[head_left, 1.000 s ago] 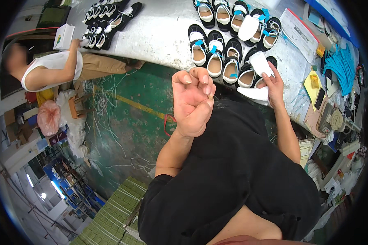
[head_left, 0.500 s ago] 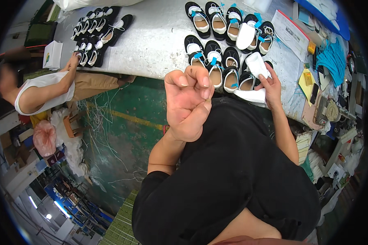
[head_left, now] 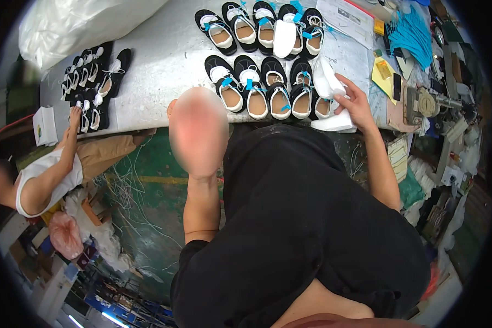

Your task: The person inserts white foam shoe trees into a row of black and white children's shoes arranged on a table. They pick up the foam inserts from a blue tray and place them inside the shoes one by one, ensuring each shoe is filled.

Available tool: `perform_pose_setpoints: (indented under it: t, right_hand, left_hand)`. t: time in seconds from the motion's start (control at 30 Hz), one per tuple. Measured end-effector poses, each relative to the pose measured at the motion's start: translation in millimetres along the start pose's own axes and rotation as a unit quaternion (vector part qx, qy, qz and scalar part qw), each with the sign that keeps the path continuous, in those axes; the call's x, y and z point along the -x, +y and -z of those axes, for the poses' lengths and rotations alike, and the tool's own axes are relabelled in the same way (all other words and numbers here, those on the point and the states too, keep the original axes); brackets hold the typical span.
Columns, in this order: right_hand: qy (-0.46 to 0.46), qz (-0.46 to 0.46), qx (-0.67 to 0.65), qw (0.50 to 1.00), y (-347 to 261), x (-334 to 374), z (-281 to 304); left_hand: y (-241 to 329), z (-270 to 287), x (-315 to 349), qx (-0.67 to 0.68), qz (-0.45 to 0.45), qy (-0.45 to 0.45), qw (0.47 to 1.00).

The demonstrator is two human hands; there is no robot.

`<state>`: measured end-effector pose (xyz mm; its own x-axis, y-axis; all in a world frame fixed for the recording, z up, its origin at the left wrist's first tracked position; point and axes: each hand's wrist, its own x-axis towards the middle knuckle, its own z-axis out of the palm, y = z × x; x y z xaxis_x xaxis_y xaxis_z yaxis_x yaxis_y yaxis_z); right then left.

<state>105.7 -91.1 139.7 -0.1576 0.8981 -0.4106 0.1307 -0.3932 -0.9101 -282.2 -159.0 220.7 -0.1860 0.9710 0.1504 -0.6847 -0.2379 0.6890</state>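
My right hand (head_left: 357,105) pinches a white insole (head_left: 327,78) between thumb and fingers, over the right end of the nearer row of shoes. Just below that hand, more white insoles (head_left: 333,122) lie at the table's near edge. My left hand (head_left: 198,131) is raised in front of the edge, left of the shoes; a blurred patch hides its fingers. Black-and-white shoes (head_left: 247,82) with blue tags stand in two rows. Another white insole (head_left: 284,38) rests across a shoe in the far row.
A person in a white top (head_left: 48,177) reaches to more shoes (head_left: 85,71) at the table's left. A large plastic bag (head_left: 82,27) lies at the far left. Blue laces (head_left: 411,38), a yellow paper (head_left: 384,76) and a phone (head_left: 397,86) are on the right.
The whole view has shifted, so the table and shoes sit farther left in the picture. My right hand keeps its grip on the insole. My left hand's fingers, curled before, are now hidden.
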Motion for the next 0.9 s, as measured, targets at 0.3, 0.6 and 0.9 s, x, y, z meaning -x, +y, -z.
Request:
perform_pose_setpoints:
  t: [0.3, 0.6, 0.9]
  right_hand:
    - [0.085, -0.137, -0.075, 0.984, 39.6, 23.7, -9.5]
    - [0.107, 0.028, -0.133, 0.985, 39.8, 2.3, -72.3]
    - [0.019, -0.03, 0.283, 0.959, 51.1, 13.2, -15.7]
  left_hand:
    - [-67.7, 45.4, -10.3, -0.1, 0.117, 0.004, 0.988]
    - [-162.7, 22.3, 0.4, -0.211, 0.588, -0.358, 0.694]
    - [-138.5, 114.4, 49.2, -0.068, 0.537, 0.057, 0.839]
